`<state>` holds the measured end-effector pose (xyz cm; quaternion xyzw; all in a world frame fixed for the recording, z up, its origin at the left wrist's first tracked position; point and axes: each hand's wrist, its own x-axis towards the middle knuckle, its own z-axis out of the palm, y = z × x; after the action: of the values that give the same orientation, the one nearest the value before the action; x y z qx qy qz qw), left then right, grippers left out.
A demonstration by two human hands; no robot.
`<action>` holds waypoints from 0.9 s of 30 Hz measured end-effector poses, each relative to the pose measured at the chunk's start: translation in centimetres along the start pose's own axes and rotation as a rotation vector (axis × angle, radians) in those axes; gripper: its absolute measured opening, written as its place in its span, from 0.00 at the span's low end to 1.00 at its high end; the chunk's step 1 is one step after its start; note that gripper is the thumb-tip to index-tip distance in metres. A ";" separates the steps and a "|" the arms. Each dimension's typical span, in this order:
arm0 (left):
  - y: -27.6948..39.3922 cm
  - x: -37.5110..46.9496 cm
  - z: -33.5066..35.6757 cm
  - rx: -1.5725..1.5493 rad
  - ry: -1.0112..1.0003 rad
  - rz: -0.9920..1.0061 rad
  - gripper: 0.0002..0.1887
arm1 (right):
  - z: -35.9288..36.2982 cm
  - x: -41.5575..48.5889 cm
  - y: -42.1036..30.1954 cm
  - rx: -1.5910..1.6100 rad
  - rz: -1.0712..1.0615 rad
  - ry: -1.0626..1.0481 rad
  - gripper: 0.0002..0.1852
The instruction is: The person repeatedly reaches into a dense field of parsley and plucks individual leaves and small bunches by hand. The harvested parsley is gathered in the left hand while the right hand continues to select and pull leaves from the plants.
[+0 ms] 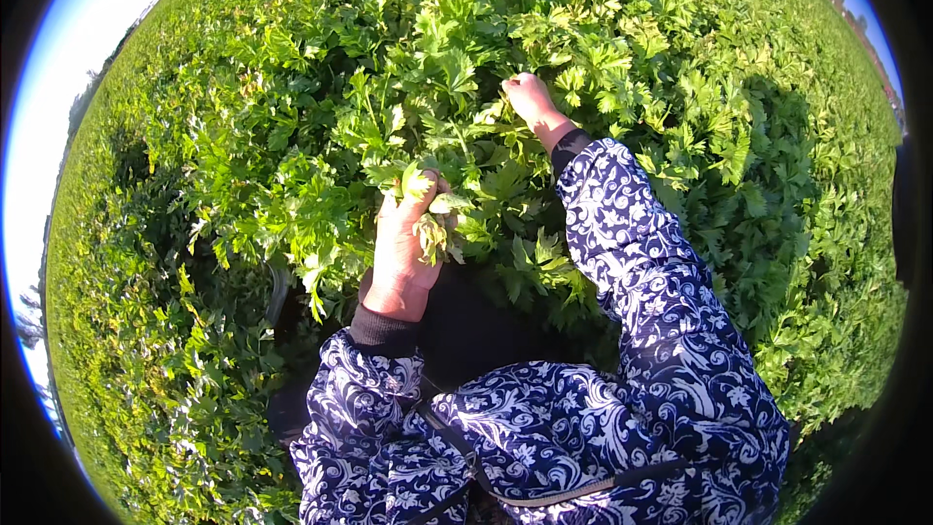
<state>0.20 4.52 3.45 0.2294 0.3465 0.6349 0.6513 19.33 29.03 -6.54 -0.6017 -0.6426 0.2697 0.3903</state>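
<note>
My left hand (408,244) is closed around a small bunch of picked celery-like leaves (431,233), some pale and wilted, which stick out past the thumb and fingers. Farther out and to the right, my right hand (531,98) reaches into the leafy green plants (455,73) with its fingers curled. Yellowish leaves and stems lie close to those fingertips; whether the fingers grip one of them cannot be told. Both arms wear dark blue sleeves with a white scroll pattern and dark cuffs.
Dense leafy crop (255,124) surrounds me on all sides and stretches to the horizon. Dark trousers (481,328) show below my hands, among the plants. A strap (448,434) crosses the front of the patterned jacket. A shadow falls over the foliage at right.
</note>
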 end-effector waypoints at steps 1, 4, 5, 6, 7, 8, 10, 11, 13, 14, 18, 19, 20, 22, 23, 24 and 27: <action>-0.5 0.0 0.1 0.001 -0.066 -0.020 0.10 | -0.6 0.4 1.3 0.052 0.145 0.047 0.14; -1.0 -0.5 -0.6 0.033 -0.019 -0.101 0.10 | -1.5 1.0 2.9 0.434 0.312 0.130 0.08; -1.1 -0.5 -0.9 0.014 0.012 -0.115 0.10 | -1.7 1.0 2.9 0.703 0.373 0.238 0.04; -0.9 -0.6 -1.3 0.031 -0.020 -0.114 0.10 | -2.0 1.1 2.8 0.748 0.341 0.235 0.05; -1.0 -0.7 -1.5 0.034 -0.020 -0.106 0.10 | -2.0 1.3 2.6 0.796 0.288 0.253 0.06; -1.1 -0.7 -1.6 0.033 -0.012 -0.094 0.10 | -2.3 1.7 2.6 0.786 0.245 0.212 0.05; -1.0 -1.0 -1.7 0.043 0.018 -0.098 0.09 | -2.3 2.7 2.9 0.649 0.173 0.298 0.07; -1.1 -1.1 -1.7 0.037 0.013 -0.091 0.09 | -2.2 3.4 3.4 0.700 0.120 0.351 0.08; -1.2 -1.2 -1.5 0.011 -0.003 -0.077 0.10 | -2.0 5.4 4.9 0.516 0.192 0.445 0.08; -1.2 -1.3 -1.4 0.024 0.029 -0.088 0.10 | -1.6 6.3 5.8 0.350 0.283 0.378 0.10; -1.1 -1.6 -1.4 0.036 0.027 -0.070 0.10 | 0.8 6.7 9.2 0.146 0.352 0.331 0.12; -1.1 -1.6 -1.3 0.031 -0.008 -0.057 0.10 | 0.9 6.3 9.8 0.200 0.369 0.332 0.11; -1.1 -1.7 -1.4 0.034 -0.004 -0.063 0.10 | 1.2 5.9 9.9 0.359 0.324 0.350 0.09; -1.1 -1.8 -1.4 0.044 0.025 -0.063 0.10 | 0.9 4.9 9.6 0.690 0.313 0.383 0.06; -1.1 -1.8 -1.4 0.035 0.021 -0.057 0.10 | 0.4 4.7 9.2 0.734 0.343 0.375 0.06; -1.1 -1.8 -1.3 0.049 0.037 -0.064 0.10 | -0.1 4.4 8.6 0.803 0.358 0.354 0.06; -1.1 -1.7 -1.2 0.048 0.039 -0.062 0.10 | -1.8 3.9 6.8 0.966 0.393 0.263 0.07</action>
<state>0.13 2.62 2.10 0.2217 0.3811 0.6104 0.6580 24.72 33.56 -10.40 -0.4911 -0.2662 0.5252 0.6419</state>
